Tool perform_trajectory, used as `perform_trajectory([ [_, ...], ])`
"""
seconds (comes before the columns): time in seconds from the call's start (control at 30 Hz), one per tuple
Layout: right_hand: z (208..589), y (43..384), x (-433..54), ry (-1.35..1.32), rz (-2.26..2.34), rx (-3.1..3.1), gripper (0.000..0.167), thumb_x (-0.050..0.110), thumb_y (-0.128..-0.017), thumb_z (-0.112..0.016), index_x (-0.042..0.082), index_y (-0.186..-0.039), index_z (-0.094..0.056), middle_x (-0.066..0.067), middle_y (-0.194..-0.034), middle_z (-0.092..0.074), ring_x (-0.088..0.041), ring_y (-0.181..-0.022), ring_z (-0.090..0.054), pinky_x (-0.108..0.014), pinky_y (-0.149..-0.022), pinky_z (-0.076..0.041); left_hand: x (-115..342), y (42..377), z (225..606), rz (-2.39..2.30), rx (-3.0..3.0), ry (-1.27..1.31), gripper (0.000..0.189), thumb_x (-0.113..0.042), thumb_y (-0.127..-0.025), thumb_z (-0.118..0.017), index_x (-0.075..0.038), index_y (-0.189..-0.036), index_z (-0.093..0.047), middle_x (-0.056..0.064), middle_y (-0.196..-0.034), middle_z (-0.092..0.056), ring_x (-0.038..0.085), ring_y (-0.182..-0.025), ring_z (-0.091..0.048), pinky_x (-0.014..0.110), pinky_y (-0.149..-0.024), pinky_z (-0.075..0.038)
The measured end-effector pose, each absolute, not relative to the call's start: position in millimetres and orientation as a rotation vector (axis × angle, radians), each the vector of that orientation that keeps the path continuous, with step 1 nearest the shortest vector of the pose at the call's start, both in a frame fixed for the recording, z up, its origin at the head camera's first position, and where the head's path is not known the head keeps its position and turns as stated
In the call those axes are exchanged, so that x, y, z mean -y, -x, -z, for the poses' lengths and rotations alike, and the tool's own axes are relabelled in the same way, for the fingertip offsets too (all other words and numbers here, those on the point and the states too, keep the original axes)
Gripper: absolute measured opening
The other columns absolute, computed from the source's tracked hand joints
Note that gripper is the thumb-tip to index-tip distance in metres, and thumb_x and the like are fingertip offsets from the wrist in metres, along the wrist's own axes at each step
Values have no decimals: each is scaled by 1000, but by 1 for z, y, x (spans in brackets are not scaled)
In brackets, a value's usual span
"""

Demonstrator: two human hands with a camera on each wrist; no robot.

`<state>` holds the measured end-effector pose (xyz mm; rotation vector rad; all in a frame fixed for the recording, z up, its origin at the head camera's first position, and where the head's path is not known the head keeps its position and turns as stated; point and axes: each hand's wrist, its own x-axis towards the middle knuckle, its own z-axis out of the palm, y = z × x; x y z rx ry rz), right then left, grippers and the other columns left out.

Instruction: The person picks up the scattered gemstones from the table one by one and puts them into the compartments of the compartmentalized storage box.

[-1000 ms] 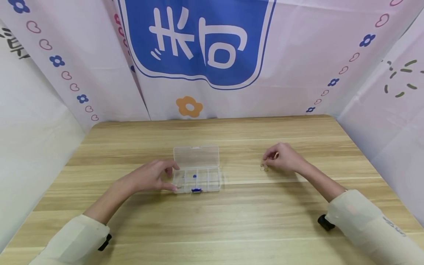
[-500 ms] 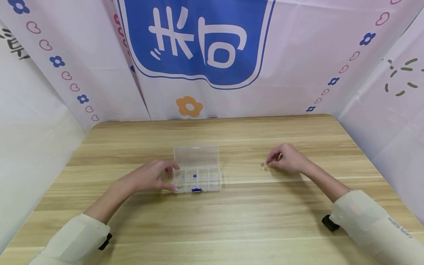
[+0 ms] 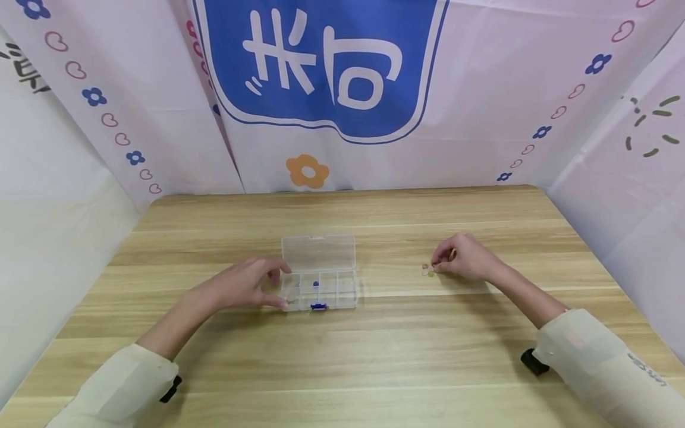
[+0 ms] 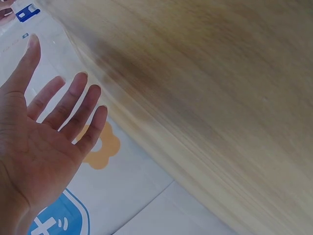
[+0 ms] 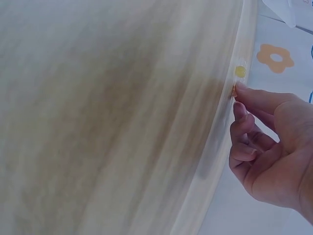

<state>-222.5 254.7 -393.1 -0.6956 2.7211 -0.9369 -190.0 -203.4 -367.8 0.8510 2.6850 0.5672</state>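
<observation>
A clear plastic compartment box (image 3: 346, 291) stands on the table with its lid (image 3: 318, 252) raised at the back. Its latch (image 3: 319, 307) is blue, and a small blue piece (image 3: 316, 283) lies in one compartment. My left hand (image 3: 247, 284) rests at the box's left end, thumb at the front corner and index finger at the back, fingers spread and relaxed. To the right, my right hand (image 3: 461, 257) pinches a small orange-brown bead (image 5: 234, 90) between thumb and fingertip, low over the table. Beside those fingertips lie small pieces, including a yellow one (image 5: 240, 71) and a pinkish one (image 3: 425, 266).
The wooden table (image 3: 342, 362) reaches back to a printed cloth (image 3: 428, 160) hanging behind it. More white cloth hangs at both sides. A stretch of bare wood lies between the box and the small pieces.
My right hand has shifted slightly right from above the small pieces, now showing them beside its fingertips. The left hand and the box have stayed in place.
</observation>
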Motion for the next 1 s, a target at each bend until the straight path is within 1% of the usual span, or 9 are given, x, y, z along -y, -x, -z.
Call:
perform_trajectory([
  [0.33, 393, 223, -255, 678, 900, -2753, 5, 2, -87, -82, 4, -85, -78, 1, -80, -72, -14, -74, -58, -27, -67, -48, 203, 190, 367, -569, -2680, -858, 63, -40, -81, -89, 1, -123, -67, 5, -100, -69, 22, -94, -65, 44, -85, -55],
  [0.63, 394, 223, -254, 652, 873, -2771, 6, 9, -91, -80, 6, -87, -80, 0, -85, -75, -14, -73, -58, -28, -65, -47, 203, 191, 368, -564, -2680, -854, 63, -41, -80, -89, 0, -123, -67, 5, -100, -69, 22, -94, -66, 44, -86, -55],
  [1.0, 393, 221, -254, 687, 860, -2795, 6, 7, -92, -78, 9, -88, -81, 0, -85, -76, -12, -71, -58, -27, -64, -47, 203, 190, 367, -563, -2682, -864, 63, -40, -80, -90, 1, -123, -67, 5, -99, -68, 20, -91, -65, 42, -83, -55],
])
